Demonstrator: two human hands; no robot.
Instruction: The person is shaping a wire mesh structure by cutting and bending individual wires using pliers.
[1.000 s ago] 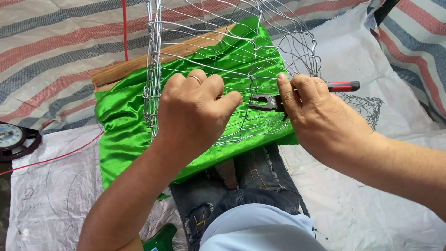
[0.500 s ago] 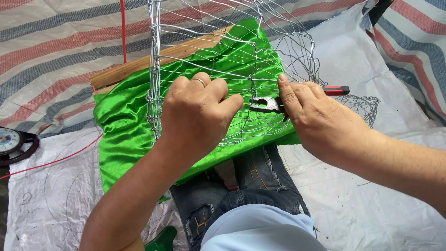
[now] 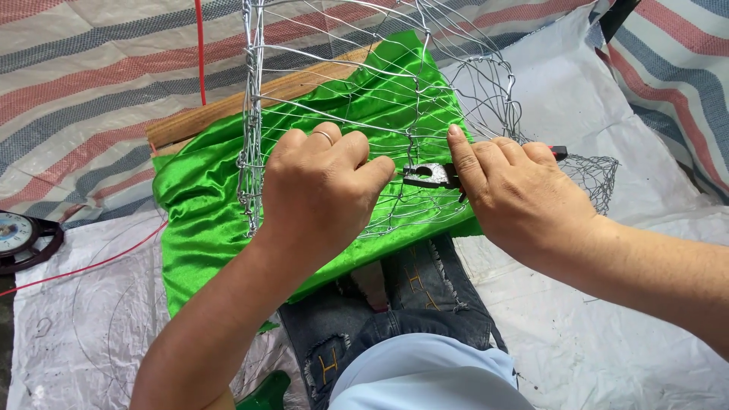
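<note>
Striped tarpaulin and white sheet on ground, green satin cloth over wooden board at centre, wire mesh frame on it toward 12 o'clock, left hand closed on the mesh, right hand gripping pliers, scale dial at 9 o'clock.

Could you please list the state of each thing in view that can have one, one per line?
Left hand: closed, gripping the wire mesh frame.
Right hand: closed around the pliers.
Pliers: nose at the wire; jaws' gap too small to tell.
Wire mesh frame: upright, open-sided, unfinished.
Green satin cloth: spread, wrinkled, over a wooden board.
Dial gauge: lying flat.
</note>
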